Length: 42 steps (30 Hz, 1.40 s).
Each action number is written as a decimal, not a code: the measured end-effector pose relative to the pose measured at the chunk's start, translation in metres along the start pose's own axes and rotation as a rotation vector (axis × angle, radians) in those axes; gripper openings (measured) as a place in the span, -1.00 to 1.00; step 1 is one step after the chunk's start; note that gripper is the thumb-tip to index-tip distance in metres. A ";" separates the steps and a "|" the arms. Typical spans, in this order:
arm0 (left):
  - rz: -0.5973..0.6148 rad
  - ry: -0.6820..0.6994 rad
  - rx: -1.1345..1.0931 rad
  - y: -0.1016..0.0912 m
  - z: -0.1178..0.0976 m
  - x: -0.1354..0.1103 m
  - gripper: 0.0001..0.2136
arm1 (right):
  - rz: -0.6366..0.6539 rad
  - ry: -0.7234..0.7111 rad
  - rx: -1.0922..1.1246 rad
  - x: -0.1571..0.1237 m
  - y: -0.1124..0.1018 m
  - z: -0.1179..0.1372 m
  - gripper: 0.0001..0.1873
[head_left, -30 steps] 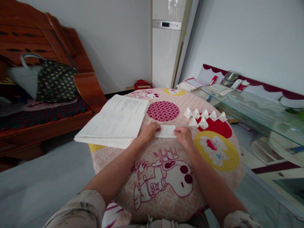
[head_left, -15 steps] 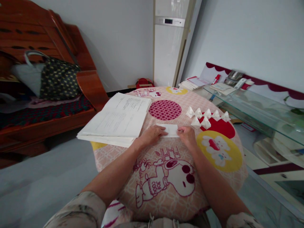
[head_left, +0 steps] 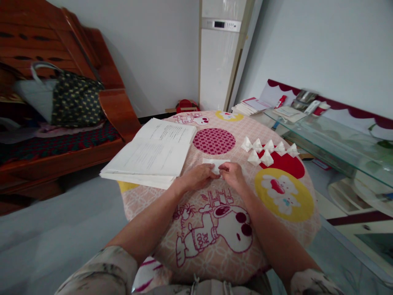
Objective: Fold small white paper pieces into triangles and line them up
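Observation:
A small white folded paper lies on the tablecloth in front of me, its far edge showing beyond my fingers. My left hand is closed on the paper's left and near side. From the right, my right hand pinches the near edge, its fingertips almost meeting those of the left. Both hands cover much of the paper. Several white folded paper pyramids stand in two rows to the right of my hands.
A thick stack of printed sheets lies open on the left of the round table. A glass shelf with small items adjoins at right. A wooden bench holding bags stands left; a white floor-standing air conditioner is behind.
My right hand has moved left from the paper's right end to its near middle, close to my left fingertips. The left fingers have shifted slightly right. The pyramids stay put.

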<state>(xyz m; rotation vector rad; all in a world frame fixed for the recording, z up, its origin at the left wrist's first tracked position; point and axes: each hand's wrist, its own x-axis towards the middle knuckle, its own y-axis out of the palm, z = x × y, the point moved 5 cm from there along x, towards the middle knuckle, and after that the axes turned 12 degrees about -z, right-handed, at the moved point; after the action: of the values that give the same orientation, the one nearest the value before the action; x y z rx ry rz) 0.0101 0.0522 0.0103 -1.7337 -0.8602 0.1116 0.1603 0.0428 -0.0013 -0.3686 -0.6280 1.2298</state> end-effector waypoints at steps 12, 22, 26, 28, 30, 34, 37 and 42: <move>0.139 0.005 -0.080 -0.004 0.009 -0.003 -0.71 | 0.121 0.017 -0.322 -0.007 -0.001 0.013 -0.73; 0.103 -0.027 -0.085 -0.002 0.011 -0.003 -0.72 | 0.073 0.098 -0.404 -0.003 -0.023 -0.005 -0.81; 0.099 -0.027 -0.078 -0.005 0.009 -0.003 -0.74 | 0.071 0.132 -0.324 0.001 -0.038 -0.022 -0.83; 0.100 -0.026 -0.082 -0.006 0.008 -0.003 -0.76 | 0.056 0.122 -0.249 0.003 -0.043 -0.029 -0.85; 0.104 -0.014 -0.085 -0.006 0.007 -0.004 -0.77 | 0.012 0.099 -0.121 0.005 -0.045 -0.031 -0.87; 0.103 0.008 -0.075 -0.006 0.006 -0.005 -0.75 | -0.092 -0.044 0.080 0.003 -0.034 -0.016 -0.82; 0.099 0.006 -0.047 -0.006 0.005 -0.005 -0.71 | -0.039 -0.242 -0.004 -0.002 -0.015 0.001 -0.81; 0.163 0.013 0.071 -0.010 -0.007 -0.002 -0.76 | 0.051 -0.234 -0.107 -0.003 -0.001 0.000 -0.80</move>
<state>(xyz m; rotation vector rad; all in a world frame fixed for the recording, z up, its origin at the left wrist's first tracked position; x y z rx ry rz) 0.0077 0.0462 0.0206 -1.7341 -0.6965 0.2360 0.1601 0.0398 -0.0013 -0.3343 -0.8923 1.3022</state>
